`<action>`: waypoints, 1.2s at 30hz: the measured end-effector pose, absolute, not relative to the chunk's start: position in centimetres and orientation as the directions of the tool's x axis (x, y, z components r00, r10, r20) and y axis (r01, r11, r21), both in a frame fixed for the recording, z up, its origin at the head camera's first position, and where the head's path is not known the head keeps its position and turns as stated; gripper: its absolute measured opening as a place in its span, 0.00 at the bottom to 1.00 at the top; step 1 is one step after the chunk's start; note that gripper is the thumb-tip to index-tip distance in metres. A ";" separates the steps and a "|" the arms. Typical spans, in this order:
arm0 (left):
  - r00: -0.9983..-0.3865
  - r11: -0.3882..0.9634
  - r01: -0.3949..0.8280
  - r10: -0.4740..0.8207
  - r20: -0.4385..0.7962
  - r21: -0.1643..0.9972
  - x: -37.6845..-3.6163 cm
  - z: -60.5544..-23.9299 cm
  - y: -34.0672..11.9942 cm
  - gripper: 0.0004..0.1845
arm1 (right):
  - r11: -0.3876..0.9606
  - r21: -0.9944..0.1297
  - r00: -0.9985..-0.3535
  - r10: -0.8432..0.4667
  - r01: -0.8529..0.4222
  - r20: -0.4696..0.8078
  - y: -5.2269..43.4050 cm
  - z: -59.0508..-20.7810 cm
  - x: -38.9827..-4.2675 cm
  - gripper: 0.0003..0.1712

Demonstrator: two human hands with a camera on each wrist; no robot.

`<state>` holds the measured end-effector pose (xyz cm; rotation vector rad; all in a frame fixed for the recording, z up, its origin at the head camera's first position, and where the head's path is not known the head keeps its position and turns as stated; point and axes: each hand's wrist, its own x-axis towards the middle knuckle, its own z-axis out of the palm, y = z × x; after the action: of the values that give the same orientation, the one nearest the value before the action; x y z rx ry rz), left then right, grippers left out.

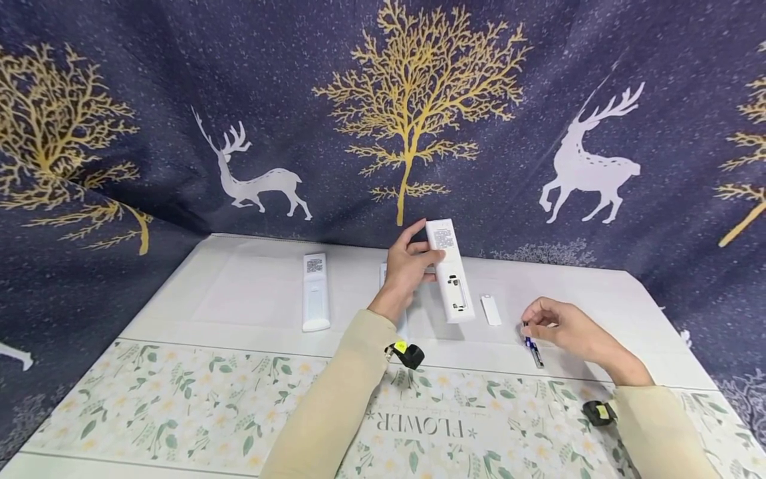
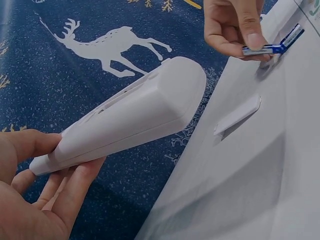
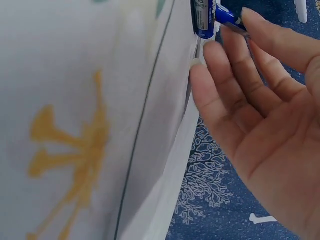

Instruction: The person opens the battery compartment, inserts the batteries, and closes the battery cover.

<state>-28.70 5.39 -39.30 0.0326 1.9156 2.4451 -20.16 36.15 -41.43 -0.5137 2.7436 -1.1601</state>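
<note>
held remote: the left hand (image 1: 407, 266) is gripping a white remote control (image 1: 450, 279) by its upper part, fingers curled round it, lifting it off the table (image 1: 251, 293); its back is facing the head camera, with the open battery compartment near the lower end.
remote axis: its long axis is running from the far wall down toward the person, the lower end tilting slightly right; in the left wrist view the remote control (image 2: 125, 117) is pointing away from the palm (image 2: 30, 210), up and to the right.
battery: the right hand (image 1: 568, 329) is pinching a blue and white battery (image 1: 531, 346) between thumb and fingers at the table's right part; another is lying just beside it. the battery (image 2: 272, 46) is lying roughly level in the fingertips (image 2: 252, 37).
cover: a small white battery cover (image 1: 491, 310) is lying flat on the table between the remote and the right hand.
writing: a printed label is sitting near the top of the remote's back, too small to read; the floral mat (image 1: 179, 406) is reading "flower" upside down; the battery's lettering is blurring out.
materials: the remote is looking like smooth matte plastic, long and rounded; the table is covered in plain white sheet.
other remote: a second white remote (image 1: 315, 291) is lying back up on the table to the left, long axis running near to far.
backdrop: a dark blue cloth (image 1: 149, 100) with gold trees and white deer is hanging behind.
</note>
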 end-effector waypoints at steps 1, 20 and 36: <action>-0.999 -0.239 -0.015 0.040 -0.005 0.971 -28.7 -39.3 5.4 0.41 | 0.646 -0.721 -0.940 -0.340 -0.252 0.024 36.1 -41.4 -20.2 0.07; -0.999 -0.236 -0.012 0.039 -0.003 0.972 -28.6 -39.1 5.3 0.41 | 0.495 -0.853 -0.966 -0.257 -0.166 0.039 33.8 -40.2 -19.8 0.16; -0.999 -0.253 -0.018 0.047 -0.006 0.967 -28.5 -39.0 5.3 0.40 | 0.406 -0.887 -0.960 -0.249 -0.220 0.124 31.6 -39.1 -19.6 0.17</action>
<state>-28.49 5.26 -39.03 0.0379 1.8937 2.4548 -19.57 31.63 -39.12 -0.4359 2.6109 -1.6400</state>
